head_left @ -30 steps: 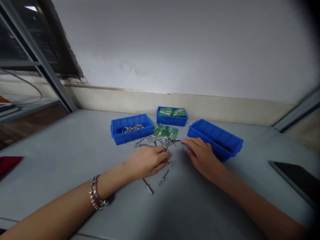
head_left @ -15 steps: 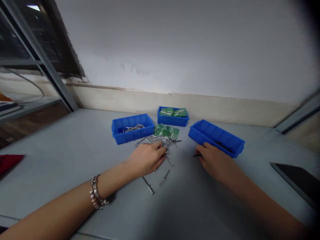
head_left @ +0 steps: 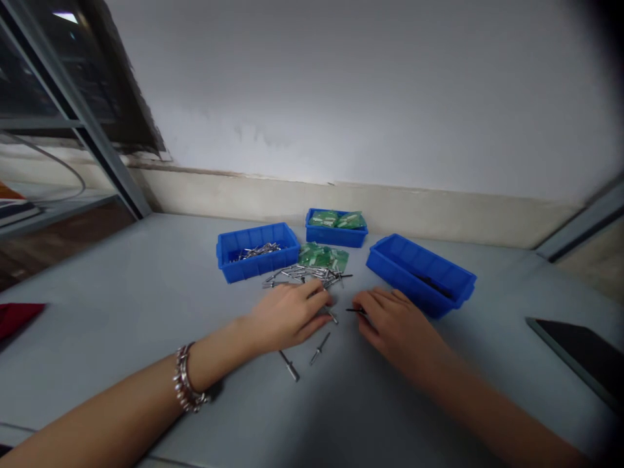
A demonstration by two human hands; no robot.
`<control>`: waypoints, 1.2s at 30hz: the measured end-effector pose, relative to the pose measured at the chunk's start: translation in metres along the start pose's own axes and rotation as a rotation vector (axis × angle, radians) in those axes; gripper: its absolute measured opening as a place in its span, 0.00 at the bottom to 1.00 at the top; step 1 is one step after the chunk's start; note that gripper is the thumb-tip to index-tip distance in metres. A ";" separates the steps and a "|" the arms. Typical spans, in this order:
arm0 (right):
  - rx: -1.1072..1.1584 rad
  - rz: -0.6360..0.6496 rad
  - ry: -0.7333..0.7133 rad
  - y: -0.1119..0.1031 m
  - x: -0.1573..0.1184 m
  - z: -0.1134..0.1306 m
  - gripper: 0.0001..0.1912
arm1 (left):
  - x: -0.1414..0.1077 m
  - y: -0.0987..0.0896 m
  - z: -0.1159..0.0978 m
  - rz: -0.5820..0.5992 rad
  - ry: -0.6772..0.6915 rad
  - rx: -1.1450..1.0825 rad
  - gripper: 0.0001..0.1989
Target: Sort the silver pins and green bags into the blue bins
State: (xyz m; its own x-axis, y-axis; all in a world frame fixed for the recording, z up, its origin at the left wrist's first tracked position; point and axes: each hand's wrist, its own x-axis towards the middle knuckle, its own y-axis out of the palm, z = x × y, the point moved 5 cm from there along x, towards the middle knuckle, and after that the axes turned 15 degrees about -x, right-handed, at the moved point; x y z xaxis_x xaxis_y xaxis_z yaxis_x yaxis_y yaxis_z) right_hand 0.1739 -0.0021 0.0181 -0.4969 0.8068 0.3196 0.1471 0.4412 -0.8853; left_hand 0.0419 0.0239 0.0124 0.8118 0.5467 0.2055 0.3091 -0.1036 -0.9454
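Pinching a slim black pin (head_left: pixel 357 311), the right hand (head_left: pixel 400 328) is apart from the left hand (head_left: pixel 292 315), whose grip cannot be told; loose silver metal pins (head_left: pixel 316 273) litter the grey tabletop (head_left: pixel 195 273), others partly fill a blue rectangular plastic bin (head_left: pixel 260 264).

A silvery beaded bracelet (head_left: pixel 186 379) circles the left wrist, and both forearms are bare of sleeves.

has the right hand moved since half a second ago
Yes: against the rightmost blue bin, the right hand, holding a dark pin, has shifted left, toward the left hand.
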 end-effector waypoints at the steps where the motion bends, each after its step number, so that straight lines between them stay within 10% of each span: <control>1: 0.017 -0.012 -0.024 0.000 0.000 0.004 0.06 | 0.000 0.000 -0.001 0.008 0.013 0.006 0.13; 36: 0.166 -0.124 -0.025 -0.002 -0.003 0.014 0.06 | -0.001 -0.005 -0.007 -0.039 0.088 0.010 0.14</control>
State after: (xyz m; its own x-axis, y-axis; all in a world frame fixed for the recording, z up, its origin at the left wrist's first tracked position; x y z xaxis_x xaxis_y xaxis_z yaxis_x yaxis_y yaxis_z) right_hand 0.1630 -0.0109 0.0138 -0.5238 0.7396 0.4226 -0.0584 0.4638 -0.8840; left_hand 0.0434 0.0181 0.0187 0.8400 0.4747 0.2629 0.3365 -0.0756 -0.9386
